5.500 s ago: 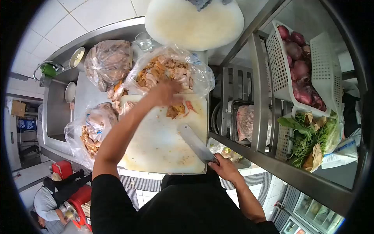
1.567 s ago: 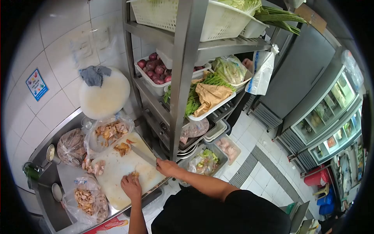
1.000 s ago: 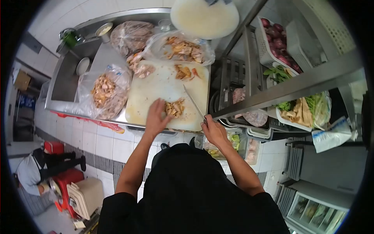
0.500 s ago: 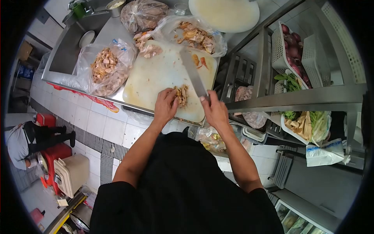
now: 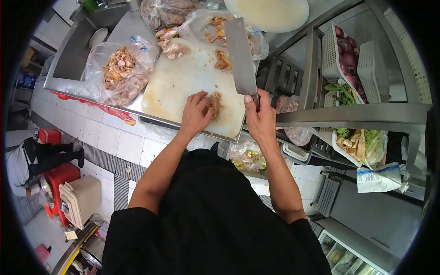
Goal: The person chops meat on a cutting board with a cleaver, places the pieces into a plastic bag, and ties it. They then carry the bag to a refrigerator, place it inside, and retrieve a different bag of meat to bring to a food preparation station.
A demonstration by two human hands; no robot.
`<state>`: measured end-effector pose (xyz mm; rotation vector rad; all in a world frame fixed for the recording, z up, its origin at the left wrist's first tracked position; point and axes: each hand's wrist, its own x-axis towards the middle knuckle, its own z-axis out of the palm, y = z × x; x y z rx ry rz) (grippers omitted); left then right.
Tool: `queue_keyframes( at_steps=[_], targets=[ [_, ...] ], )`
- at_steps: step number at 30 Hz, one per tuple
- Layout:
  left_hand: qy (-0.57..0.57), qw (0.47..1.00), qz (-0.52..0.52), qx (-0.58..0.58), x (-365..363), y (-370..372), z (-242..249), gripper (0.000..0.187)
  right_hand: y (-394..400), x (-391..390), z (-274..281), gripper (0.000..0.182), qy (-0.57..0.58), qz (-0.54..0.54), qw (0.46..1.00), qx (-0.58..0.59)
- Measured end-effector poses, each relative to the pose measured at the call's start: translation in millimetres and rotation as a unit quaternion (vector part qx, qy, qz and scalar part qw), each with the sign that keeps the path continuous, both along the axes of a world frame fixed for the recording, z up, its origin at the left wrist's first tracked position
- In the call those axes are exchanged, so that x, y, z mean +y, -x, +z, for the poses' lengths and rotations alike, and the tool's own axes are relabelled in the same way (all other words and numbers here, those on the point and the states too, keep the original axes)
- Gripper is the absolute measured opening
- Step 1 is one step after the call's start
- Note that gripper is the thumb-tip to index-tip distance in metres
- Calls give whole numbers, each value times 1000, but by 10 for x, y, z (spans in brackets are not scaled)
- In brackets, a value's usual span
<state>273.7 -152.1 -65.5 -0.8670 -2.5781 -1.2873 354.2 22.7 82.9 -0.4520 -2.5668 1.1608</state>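
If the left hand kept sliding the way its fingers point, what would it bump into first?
The left hand points right, across the cutting board. It already touches the small pile of chopped meat; beyond that, probably the right hand gripping the cleaver, though depth is unclear.

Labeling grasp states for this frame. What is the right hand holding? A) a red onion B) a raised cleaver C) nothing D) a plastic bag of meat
B: the right hand has its grip closed on the cleaver, blade lifted above the cutting board, while the left hand rests on the chopped meat.
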Motion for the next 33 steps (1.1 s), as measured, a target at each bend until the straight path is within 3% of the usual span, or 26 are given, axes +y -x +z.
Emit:
queue_keyframes(
  at_steps=[2, 4, 7, 10, 16, 19, 20, 22, 27, 30, 32, 33],
  targets=[
    [8, 999, -27, 31, -7, 26, -15, 30, 11, 12, 27, 38, 10, -1, 1000, -16],
    [99, 995, -31, -2, 17, 1, -14, 37, 6, -1, 26, 38, 21, -1, 999, -33],
    [79, 997, 17, 18, 135, -18, 86, 32, 34, 4, 44, 38, 13, -3, 999, -39],
    [113, 993, -21, -7, 140, 44, 74, 34, 31, -22, 60, 38, 36, -2, 997, -63],
    [67, 998, 20, -1, 131, 38, -122, 23, 3, -87, -23, 37, 11, -4, 1000, -4],
    [65, 997, 29, 4, 151, 32, -123, 22, -30, -121, -440, 34, -89, -4, 993, -78],
    [64, 997, 29, 4, 149, 18, -127, 22, -31, -115, -597, 34, -123, 27, 975, -183],
    [51, 999, 14, 5, 136, 34, -136, 21, 9, -96, -691, 33, -164, 79, 958, -224],
    [36, 999, 25, 26, 143, 29, -159, 19, 6, -142, -242, 33, -106, 33, 984, -140],
    [34, 999, 27, 25, 135, 39, -138, 18, 21, -194, -342, 33, -67, 0, 996, -66],
    [37, 999, 23, 20, 139, 23, -146, 18, 10, -173, -701, 32, -136, 50, 963, -225],
    [42, 999, 21, 22, 139, 19, -149, 19, 42, -207, -728, 31, -146, 63, 964, -212]
  ],
)
